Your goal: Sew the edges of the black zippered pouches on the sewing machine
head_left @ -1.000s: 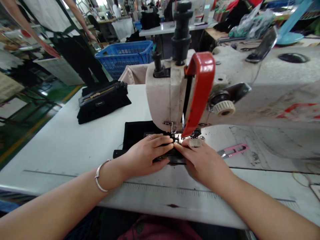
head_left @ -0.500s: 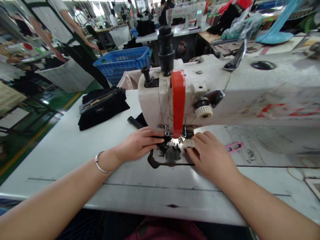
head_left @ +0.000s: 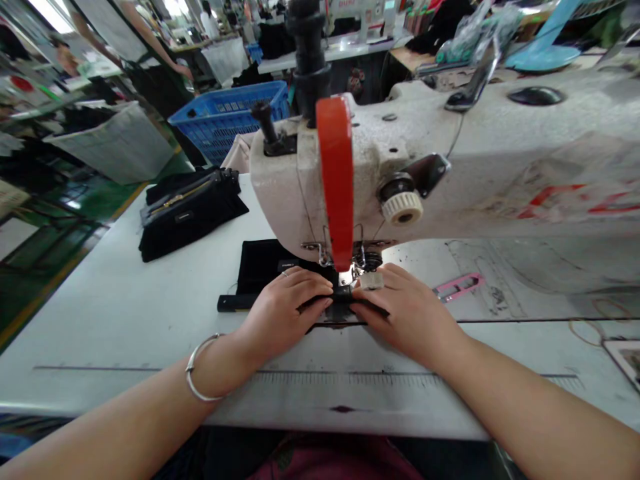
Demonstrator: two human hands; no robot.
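Note:
A black fabric piece (head_left: 257,260) with a small label lies flat on the sewing machine (head_left: 280,180) table, its front edge under the presser foot (head_left: 346,277). A black strip (head_left: 234,303) runs along that edge and sticks out to the left. My left hand (head_left: 287,303) pinches the strip edge of the piece just left of the foot. My right hand (head_left: 410,310) pinches its right end, close beside the foot and a small pale block (head_left: 371,281). The needle's tip is hard to make out.
Folded black pouches with zips (head_left: 187,213) lie at the table's left. Pink thread snips (head_left: 460,287) rest on the machine bed at right. Behind stand a blue crate (head_left: 225,123), a light blue lamp base (head_left: 543,57) and a person (head_left: 145,67).
The black piece has swung from slanting to lying straight along the table, with its edge now at the presser foot. My right hand has moved in and taken its right end.

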